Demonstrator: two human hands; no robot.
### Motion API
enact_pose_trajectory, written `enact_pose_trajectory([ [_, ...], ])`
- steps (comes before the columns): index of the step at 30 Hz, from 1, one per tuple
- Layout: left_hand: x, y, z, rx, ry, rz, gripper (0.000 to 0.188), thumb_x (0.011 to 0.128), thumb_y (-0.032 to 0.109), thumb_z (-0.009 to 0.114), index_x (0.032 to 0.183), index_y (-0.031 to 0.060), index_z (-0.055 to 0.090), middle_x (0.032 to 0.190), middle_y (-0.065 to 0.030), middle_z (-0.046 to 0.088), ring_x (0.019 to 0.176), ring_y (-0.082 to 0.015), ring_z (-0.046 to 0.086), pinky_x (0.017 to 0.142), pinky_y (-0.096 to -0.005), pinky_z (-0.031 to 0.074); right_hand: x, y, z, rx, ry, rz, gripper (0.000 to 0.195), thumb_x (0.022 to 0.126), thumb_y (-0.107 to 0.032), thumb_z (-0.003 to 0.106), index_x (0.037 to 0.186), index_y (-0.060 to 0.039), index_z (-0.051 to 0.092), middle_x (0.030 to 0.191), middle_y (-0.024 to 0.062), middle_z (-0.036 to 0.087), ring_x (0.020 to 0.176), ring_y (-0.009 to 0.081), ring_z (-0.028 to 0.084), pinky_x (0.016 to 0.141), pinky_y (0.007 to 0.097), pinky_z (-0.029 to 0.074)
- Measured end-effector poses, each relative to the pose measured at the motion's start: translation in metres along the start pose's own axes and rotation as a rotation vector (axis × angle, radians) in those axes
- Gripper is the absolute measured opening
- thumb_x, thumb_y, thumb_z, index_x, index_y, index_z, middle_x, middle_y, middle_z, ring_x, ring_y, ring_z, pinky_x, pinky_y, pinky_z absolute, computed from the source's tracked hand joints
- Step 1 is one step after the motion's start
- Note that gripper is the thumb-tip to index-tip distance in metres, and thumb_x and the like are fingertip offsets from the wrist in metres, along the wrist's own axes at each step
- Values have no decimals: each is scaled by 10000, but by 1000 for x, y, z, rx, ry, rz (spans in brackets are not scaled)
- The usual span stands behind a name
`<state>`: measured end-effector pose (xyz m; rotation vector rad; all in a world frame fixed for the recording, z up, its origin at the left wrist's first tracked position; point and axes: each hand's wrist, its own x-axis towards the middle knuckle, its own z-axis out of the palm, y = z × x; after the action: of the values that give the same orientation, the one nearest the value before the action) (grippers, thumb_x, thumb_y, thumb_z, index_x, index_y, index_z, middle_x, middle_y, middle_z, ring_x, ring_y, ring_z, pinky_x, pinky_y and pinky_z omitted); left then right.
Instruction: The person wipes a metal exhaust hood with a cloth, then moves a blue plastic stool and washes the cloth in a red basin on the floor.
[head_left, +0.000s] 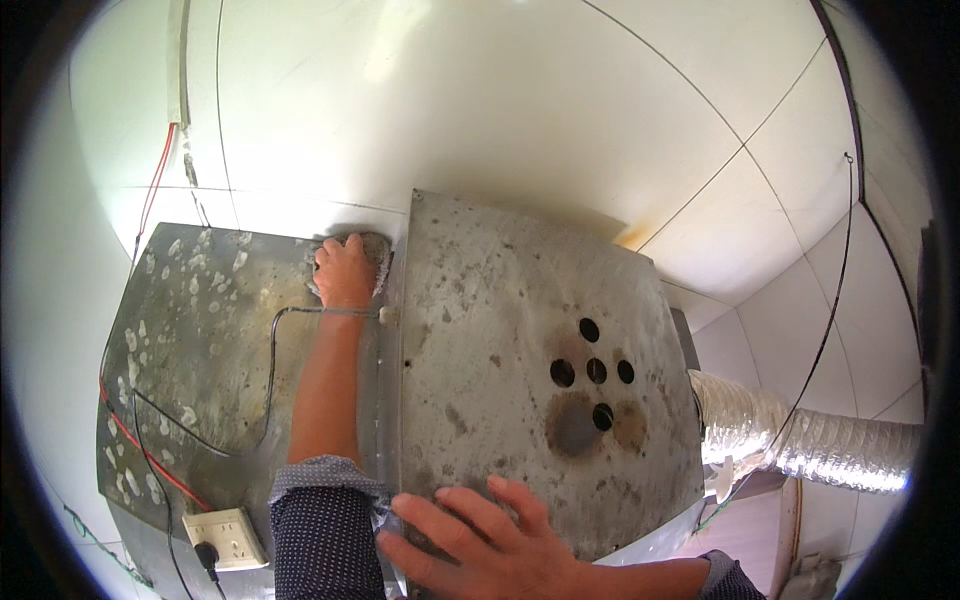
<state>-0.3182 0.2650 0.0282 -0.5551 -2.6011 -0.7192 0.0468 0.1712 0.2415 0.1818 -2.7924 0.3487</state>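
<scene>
My left hand (343, 271) reaches to the far edge of the lower metal top and grips a grey, fuzzy rag or pad (375, 251), pressing it down in the corner by the wall. The lower metal top (225, 300) is stained and dotted with pale spots. Beside it rises a taller metal box (480, 300) with several round holes, darkened around some of them. Fingers spread, my right hand (480, 540) lies over the near left edge of that box, holding nothing. A black cable (274, 352) passes across my left wrist to a plug-like fitting (388, 315) at the box's side.
A white power strip (225, 538) with a black plug sits at the near left. Red wires (154, 180) hang down the left side. On the right, a foil duct (810, 446) leaves the box, and a dark cord (829, 300) hangs nearby. White wall panels (487, 112) stand behind.
</scene>
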Motion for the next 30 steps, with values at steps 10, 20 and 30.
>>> enact_pose_trajectory([
  [10, -13, -4, -33, -11, -360, 122, 320, 841, 203, 652, 1153, 133, 658, 1125, -210, 581, 1045, -403, 612, 816, -475, 562, 9, -11, -13, -121, -94, 61, 530, 750, -545, 732, 1158, -215, 656, 1349, 33, 526, 1197, 235, 464, 1067, 498, 271],
  [20, -148, -43, -144, -108, -467, 112, 367, 776, 234, 674, 1116, 101, 631, 1044, -227, 589, 983, -435, 615, 803, -515, 532, 1, -8, -7, -120, -64, -11, 554, 732, -523, 770, 1153, -179, 662, 1331, 71, 499, 1225, 289, 437, 1084, 531, 272],
  [30, -293, -61, -258, -44, -432, -78, 375, 767, 226, 737, 1079, 96, 576, 1041, -200, 543, 974, -430, 590, 741, -541, 520, 0, -9, -9, -114, -64, -30, 547, 752, -515, 767, 1152, -156, 660, 1342, 89, 484, 1249, 307, 417, 1104, 540, 273],
])
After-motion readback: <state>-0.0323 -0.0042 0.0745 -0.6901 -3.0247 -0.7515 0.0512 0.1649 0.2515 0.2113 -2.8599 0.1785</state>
